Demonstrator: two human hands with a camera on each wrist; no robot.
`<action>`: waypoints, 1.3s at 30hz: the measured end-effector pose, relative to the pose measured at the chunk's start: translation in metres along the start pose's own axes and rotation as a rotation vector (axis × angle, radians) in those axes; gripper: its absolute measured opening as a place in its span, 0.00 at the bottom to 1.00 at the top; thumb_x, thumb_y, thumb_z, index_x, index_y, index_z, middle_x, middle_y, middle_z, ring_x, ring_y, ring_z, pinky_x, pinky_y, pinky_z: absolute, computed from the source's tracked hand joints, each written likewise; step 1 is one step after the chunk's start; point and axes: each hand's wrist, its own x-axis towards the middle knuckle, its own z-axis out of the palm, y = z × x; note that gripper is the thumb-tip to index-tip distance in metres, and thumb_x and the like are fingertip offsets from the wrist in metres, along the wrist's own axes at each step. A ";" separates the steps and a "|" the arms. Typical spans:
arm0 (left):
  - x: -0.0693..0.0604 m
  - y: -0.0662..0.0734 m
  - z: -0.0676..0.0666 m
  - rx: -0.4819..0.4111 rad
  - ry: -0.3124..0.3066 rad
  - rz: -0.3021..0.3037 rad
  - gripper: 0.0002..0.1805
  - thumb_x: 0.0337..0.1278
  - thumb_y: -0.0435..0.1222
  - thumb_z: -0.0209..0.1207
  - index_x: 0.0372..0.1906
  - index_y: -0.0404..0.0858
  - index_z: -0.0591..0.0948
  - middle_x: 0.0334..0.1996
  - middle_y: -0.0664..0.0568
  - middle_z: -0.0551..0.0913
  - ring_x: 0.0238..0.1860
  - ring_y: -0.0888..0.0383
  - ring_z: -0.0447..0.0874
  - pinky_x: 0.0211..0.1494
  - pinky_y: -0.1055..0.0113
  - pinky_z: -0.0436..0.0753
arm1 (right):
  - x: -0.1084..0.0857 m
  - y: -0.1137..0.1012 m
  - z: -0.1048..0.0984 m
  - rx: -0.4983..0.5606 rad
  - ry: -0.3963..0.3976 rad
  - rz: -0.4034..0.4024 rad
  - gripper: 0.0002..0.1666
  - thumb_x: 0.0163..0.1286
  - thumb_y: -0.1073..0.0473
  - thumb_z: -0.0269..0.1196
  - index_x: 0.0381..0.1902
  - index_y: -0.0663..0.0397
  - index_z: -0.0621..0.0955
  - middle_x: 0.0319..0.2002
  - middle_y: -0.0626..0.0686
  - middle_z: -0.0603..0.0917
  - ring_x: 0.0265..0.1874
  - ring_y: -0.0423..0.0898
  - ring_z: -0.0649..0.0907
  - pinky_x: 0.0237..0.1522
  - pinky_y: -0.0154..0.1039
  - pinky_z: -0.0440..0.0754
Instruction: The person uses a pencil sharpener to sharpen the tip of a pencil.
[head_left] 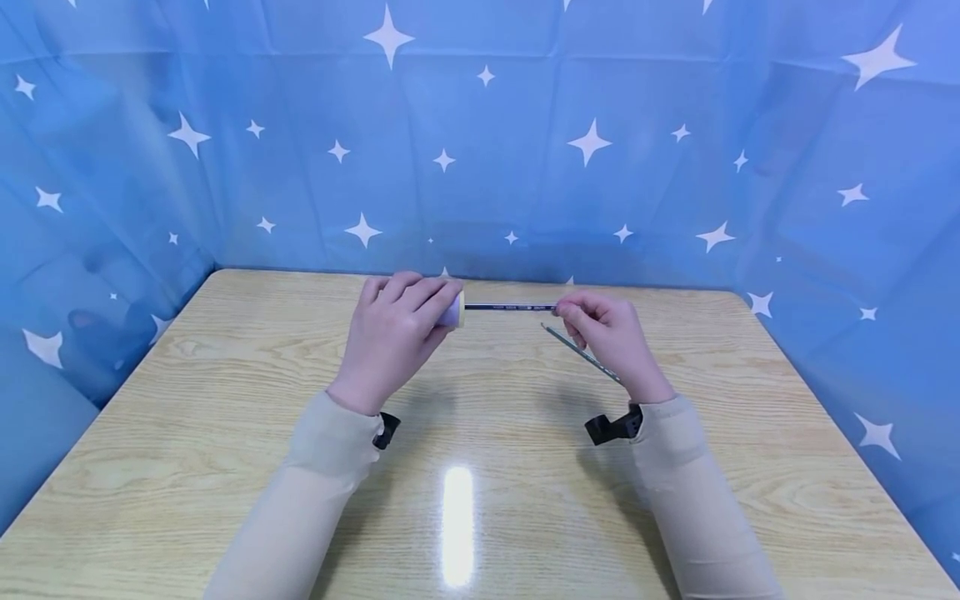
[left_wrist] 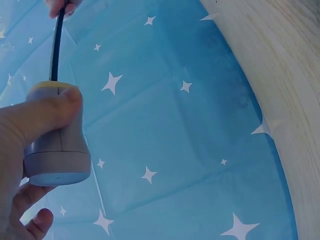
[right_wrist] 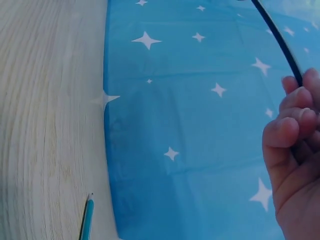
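With the head view read as a clock face, both forearms enter from the bottom, the left from seven o'clock, the right from five, in pale sleeves. The left hand, back turned up to the camera, aims toward one o'clock, its fingers wrapped over a lilac cylinder with a yellowish rim. The left wrist view has that cylinder at nine o'clock, one digit across its side and fingertips curled beyond its base.

A dark pencil leaves the rimmed end and runs straight toward three o'clock, bridging the gap between the hands. How deep its hidden end sits in the cylinder cannot fairly be judged. The right hand points toward between ten and eleven o'clock, thumb and finger pinching the pencil's other end while the remaining fingers curl loosely beneath.

A green pencil lies on the wooden table at eight o'clock from the right hand, its tip toward ten. Blue cloth with white stars rises beyond the table's twelve o'clock edge.
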 end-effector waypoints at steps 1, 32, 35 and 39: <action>0.000 0.000 0.000 0.002 0.004 0.004 0.23 0.50 0.37 0.70 0.55 0.43 0.83 0.48 0.51 0.85 0.48 0.50 0.78 0.48 0.55 0.72 | 0.000 -0.001 0.000 0.001 -0.003 0.011 0.13 0.73 0.57 0.57 0.39 0.60 0.84 0.16 0.57 0.73 0.16 0.54 0.71 0.25 0.37 0.71; -0.001 -0.004 -0.004 -0.092 -0.187 -0.025 0.29 0.44 0.44 0.74 0.55 0.44 0.83 0.48 0.54 0.85 0.50 0.53 0.78 0.51 0.56 0.69 | 0.004 -0.002 0.028 -0.299 0.089 -0.597 0.09 0.57 0.72 0.68 0.38 0.60 0.87 0.25 0.48 0.82 0.21 0.38 0.70 0.25 0.31 0.66; -0.001 -0.004 -0.001 -0.049 -0.138 0.004 0.25 0.47 0.41 0.73 0.54 0.44 0.83 0.47 0.54 0.85 0.50 0.53 0.79 0.51 0.57 0.70 | 0.001 -0.005 0.030 -0.299 0.065 -0.480 0.08 0.60 0.69 0.68 0.38 0.60 0.87 0.27 0.48 0.83 0.19 0.39 0.70 0.24 0.32 0.66; -0.001 -0.003 0.001 0.011 -0.062 0.044 0.22 0.50 0.38 0.70 0.53 0.44 0.83 0.46 0.55 0.85 0.50 0.53 0.79 0.50 0.57 0.72 | 0.000 -0.010 0.027 -0.236 -0.030 -0.207 0.09 0.68 0.61 0.63 0.42 0.58 0.87 0.35 0.51 0.87 0.19 0.44 0.71 0.26 0.38 0.68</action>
